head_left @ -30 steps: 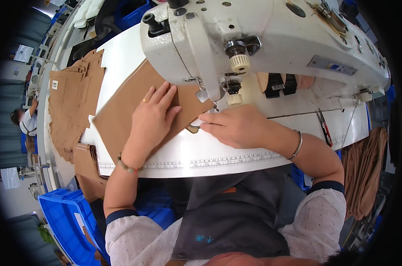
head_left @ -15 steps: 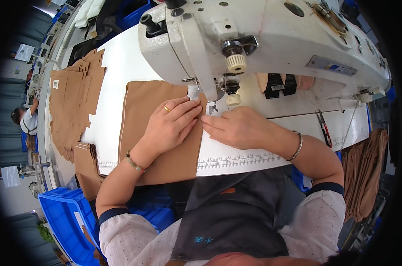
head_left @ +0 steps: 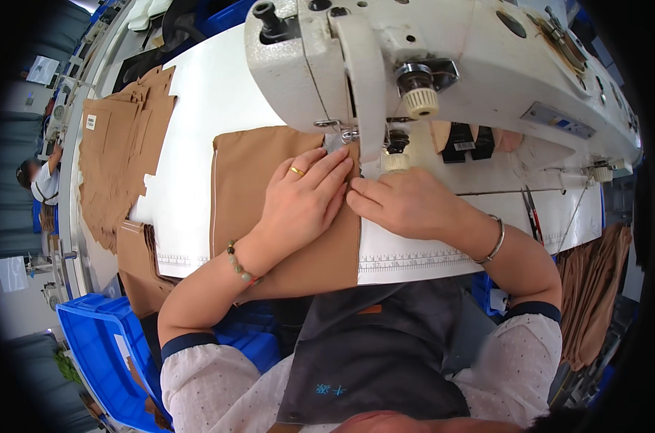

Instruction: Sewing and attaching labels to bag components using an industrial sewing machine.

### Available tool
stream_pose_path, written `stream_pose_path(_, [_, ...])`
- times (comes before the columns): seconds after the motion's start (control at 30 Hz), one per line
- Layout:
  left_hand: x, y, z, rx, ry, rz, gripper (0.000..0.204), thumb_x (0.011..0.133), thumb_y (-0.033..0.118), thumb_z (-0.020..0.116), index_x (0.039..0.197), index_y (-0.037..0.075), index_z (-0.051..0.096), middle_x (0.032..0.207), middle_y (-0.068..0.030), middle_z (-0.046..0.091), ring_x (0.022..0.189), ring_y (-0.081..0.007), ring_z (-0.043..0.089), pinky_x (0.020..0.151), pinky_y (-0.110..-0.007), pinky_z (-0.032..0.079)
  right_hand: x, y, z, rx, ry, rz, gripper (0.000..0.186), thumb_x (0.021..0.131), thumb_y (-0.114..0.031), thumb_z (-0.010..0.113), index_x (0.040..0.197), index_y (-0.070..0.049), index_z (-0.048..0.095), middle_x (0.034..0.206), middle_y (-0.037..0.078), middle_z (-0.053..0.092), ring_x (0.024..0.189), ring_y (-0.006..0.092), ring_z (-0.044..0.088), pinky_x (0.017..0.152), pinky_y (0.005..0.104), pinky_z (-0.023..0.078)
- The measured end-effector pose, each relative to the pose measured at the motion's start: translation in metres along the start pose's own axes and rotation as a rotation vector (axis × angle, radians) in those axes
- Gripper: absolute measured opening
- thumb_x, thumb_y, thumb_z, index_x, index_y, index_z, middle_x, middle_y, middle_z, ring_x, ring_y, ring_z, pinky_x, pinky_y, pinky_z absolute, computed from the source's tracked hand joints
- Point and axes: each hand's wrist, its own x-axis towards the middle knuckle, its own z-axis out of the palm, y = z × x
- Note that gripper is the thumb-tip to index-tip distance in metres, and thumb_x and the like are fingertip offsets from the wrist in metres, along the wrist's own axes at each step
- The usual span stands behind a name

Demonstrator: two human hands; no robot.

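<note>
A brown fabric panel [head_left: 233,191] with a pale stitched line along its left side lies under the head of a white sewing machine [head_left: 291,79]. My left hand [head_left: 306,198] rests flat on the panel, fingers stretched toward the presser foot area [head_left: 350,135]. At the panel's right edge, just in front of the machine head, my right hand [head_left: 407,206] is closed, thumb and forefinger pinching that edge. The fingertips of both hands are close together. Part of the stitching spot is hidden by the machine and my left fingers.
Brown cut pieces [head_left: 118,159] are stacked at the left, with folded brown fabric [head_left: 136,263] nearer me. A blue crate [head_left: 89,317] stands lower left. Scissors [head_left: 533,216] and black tags [head_left: 461,144] lie right. Brown fabric [head_left: 594,296] hangs far right. A co-worker [head_left: 46,180] sits far left.
The view has shifted, so machine, panel and hands all appear farther right. Both hands keep about the same places on the panel near the machine head.
</note>
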Motion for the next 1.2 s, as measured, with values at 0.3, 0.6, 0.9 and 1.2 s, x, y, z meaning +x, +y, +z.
stream_pose_path(0.3, [0.003,0.002,0.003,0.006,0.019,-0.012,0.036,0.087,0.015,0.072,0.122,0.008,0.070,0.130,-0.0029,0.068,0.113,-0.0254,0.063,0.096,-0.040,0.049,0.000,0.001,-0.007,0.004,-0.063,0.037,0.009,0.077,-0.014,0.064,0.082,-0.008,0.060,0.078,0.003,0.056,0.063,0.0166,0.063,0.051,0.0318,0.049])
stream_pose_path(0.6, [0.003,0.002,0.005,0.005,0.005,-0.003,0.037,0.088,0.013,0.071,0.124,0.007,0.068,0.133,-0.0044,0.066,0.112,-0.0259,0.062,0.095,-0.039,0.050,-0.005,-0.005,-0.009,-0.008,-0.134,0.063,0.022,0.080,-0.013,0.067,0.100,-0.004,0.070,0.101,0.006,0.069,0.066,0.0179,0.064,0.053,0.0324,0.052])
stream_pose_path(0.9, [-0.069,0.073,-0.041,-0.056,-0.214,-0.096,0.049,0.086,0.021,0.074,0.133,0.008,0.064,0.143,-0.0083,0.059,0.130,-0.0304,0.055,0.104,-0.047,0.046,-0.067,-0.118,-0.025,0.247,0.021,0.084,0.009,0.084,-0.014,0.072,0.086,-0.009,0.065,0.067,0.000,0.048,0.057,0.0118,0.056,0.049,0.0288,0.044])
stream_pose_path(1.2, [-0.129,0.100,-0.024,-0.117,-0.115,-0.077,0.074,0.077,0.045,0.083,0.138,0.009,0.059,0.148,-0.0089,0.056,0.142,-0.0316,0.047,0.120,-0.058,0.023,-0.091,-0.153,0.052,1.073,-0.004,1.025,0.017,0.094,-0.013,0.071,0.105,0.000,0.073,0.081,0.013,0.070,0.071,0.0200,0.066,0.069,0.0329,0.052])
